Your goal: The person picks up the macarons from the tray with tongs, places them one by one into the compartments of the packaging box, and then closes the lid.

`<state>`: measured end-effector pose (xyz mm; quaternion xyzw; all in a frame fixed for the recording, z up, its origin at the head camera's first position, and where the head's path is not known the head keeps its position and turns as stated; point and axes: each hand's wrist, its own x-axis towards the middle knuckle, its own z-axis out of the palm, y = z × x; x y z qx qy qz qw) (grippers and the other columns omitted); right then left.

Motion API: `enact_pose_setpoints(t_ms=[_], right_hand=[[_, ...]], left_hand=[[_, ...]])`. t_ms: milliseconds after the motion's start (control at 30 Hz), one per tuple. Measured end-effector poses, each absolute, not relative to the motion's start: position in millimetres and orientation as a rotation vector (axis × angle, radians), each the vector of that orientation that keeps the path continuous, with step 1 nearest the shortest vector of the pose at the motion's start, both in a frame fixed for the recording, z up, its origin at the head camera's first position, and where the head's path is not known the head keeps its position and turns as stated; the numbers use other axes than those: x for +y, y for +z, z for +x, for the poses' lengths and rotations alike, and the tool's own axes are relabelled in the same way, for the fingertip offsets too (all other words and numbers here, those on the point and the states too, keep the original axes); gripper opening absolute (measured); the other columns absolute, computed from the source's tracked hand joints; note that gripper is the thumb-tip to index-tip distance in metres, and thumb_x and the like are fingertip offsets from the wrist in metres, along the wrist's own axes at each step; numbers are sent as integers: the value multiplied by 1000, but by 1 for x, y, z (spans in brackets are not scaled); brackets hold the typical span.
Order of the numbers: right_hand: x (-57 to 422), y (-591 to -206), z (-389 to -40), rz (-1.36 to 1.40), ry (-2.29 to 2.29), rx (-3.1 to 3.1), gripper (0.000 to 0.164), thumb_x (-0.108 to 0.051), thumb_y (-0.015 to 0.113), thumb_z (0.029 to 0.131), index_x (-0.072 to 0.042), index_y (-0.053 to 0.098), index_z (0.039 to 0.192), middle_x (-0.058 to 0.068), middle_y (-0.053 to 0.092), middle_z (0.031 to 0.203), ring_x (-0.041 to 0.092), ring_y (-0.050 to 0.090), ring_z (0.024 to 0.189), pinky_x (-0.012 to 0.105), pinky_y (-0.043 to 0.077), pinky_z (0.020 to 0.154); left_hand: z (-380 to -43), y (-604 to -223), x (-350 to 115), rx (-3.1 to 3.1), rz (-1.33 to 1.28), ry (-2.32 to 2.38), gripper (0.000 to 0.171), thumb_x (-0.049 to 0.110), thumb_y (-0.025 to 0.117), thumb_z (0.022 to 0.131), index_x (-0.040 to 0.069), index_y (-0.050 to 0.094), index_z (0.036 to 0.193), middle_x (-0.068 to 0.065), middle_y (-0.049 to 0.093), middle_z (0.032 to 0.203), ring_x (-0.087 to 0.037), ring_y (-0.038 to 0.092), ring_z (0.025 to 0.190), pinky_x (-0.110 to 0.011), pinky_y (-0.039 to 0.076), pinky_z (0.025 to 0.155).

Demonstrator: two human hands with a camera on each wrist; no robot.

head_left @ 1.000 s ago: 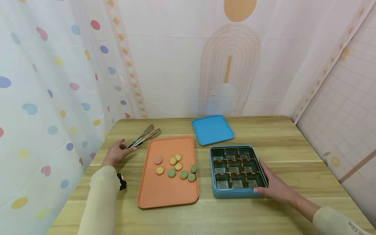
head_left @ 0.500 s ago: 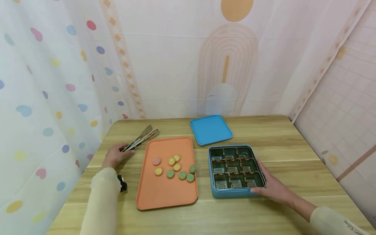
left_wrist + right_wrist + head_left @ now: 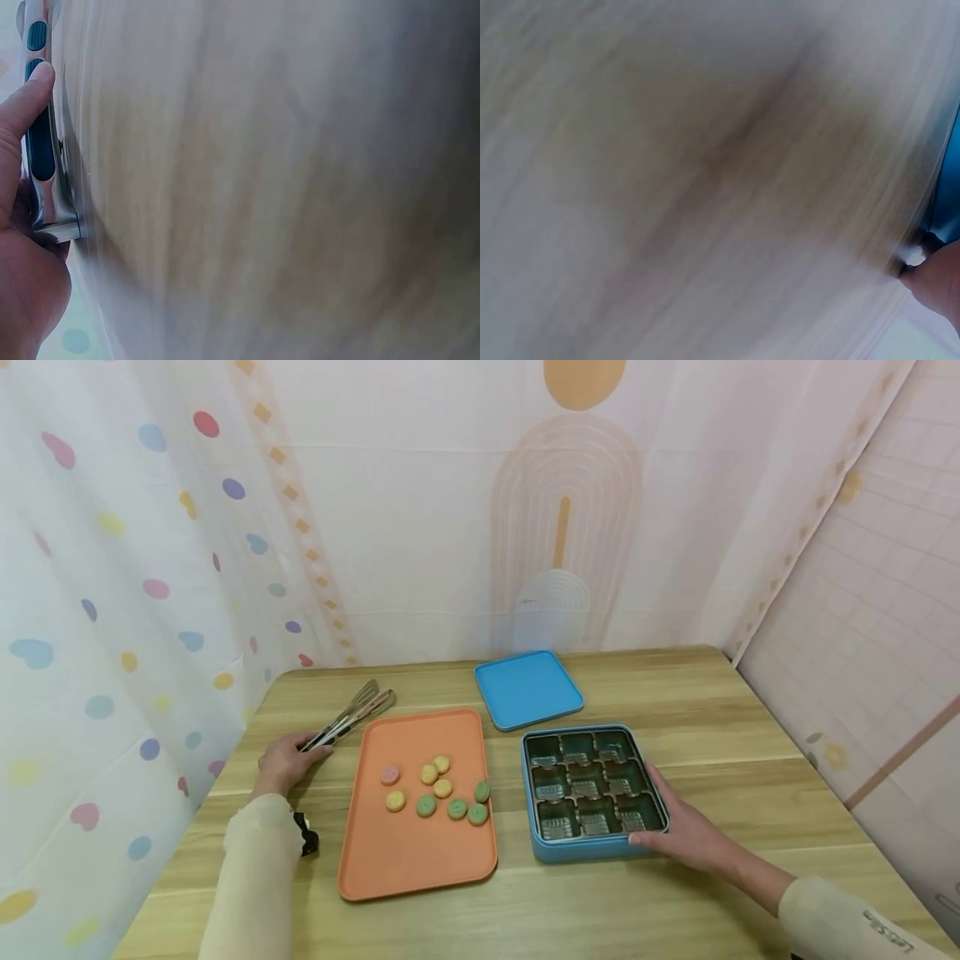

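Tongs [image 3: 343, 724] are extending from the left hand [image 3: 287, 762], the nearer hand, their long axis pointing between one and two o'clock; that hand is gripping the handle end, its thumb pressing a dark grip [image 3: 40, 154]. Pink, yellow and green pieces [image 3: 443, 788] are lying on the orange tray [image 3: 412, 860] at about three o'clock from it, off the tongs' line. Farther toward three o'clock, the right hand [image 3: 684, 831] is holding the blue box [image 3: 588, 848] at its near right corner. The blue lid [image 3: 528, 689] is lying at eleven o'clock from the box.

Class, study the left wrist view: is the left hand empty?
No, the left hand grips the tongs near one end.
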<state>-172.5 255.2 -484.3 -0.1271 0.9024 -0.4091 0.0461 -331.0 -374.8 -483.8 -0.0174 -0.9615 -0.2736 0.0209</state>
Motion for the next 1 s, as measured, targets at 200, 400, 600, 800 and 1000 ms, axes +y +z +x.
enact_pose_setpoints(t_ms=[200, 400, 600, 800, 1000], right_hand=[[253, -482, -173, -355, -1233, 2750, 114, -40, 79, 84, -3, 2, 158, 40, 27, 149, 54, 42, 127, 65, 37, 97], [251, -481, -173, -316, -1194, 2749, 114, -44, 78, 84, -5, 2, 159, 40, 30, 148, 52, 45, 126, 63, 38, 97], [250, -479, -171, -292, -1172, 2750, 113, -45, 77, 84, -6, 2, 159, 41, 28, 148, 53, 45, 125, 64, 38, 97], [250, -479, -172, -287, -1174, 2761, 112, -46, 76, 85, -7, 2, 159, 39, 27, 150, 54, 43, 127, 65, 38, 97], [250, -480, -172, -294, -1183, 2763, 111, -46, 76, 86, -7, 3, 159, 39, 27, 150, 54, 44, 126, 65, 38, 97]], left_hand=[[-327, -480, -375, -2971, -65, -835, 43, 36, 65, 97, 2, 66, 124, -28, 62, 118, -43, 58, 98, -63, 36, 83], [-325, -480, -377, -2969, -77, -842, 40, 35, 65, 97, 2, 67, 120, -26, 64, 112, -36, 58, 88, -55, 41, 78], [-321, -476, -383, -2948, -62, -917, 43, 35, 64, 98, 0, 65, 124, -25, 64, 111, -31, 54, 85, -44, 42, 75], [-316, -462, -388, -2937, -22, -967, 48, 36, 59, 101, -3, 61, 128, -22, 63, 104, -27, 51, 78, -37, 40, 66], [-313, -450, -393, -2943, -77, -931, 50, 37, 57, 102, -2, 59, 133, -28, 62, 116, -31, 53, 85, -41, 41, 71]])
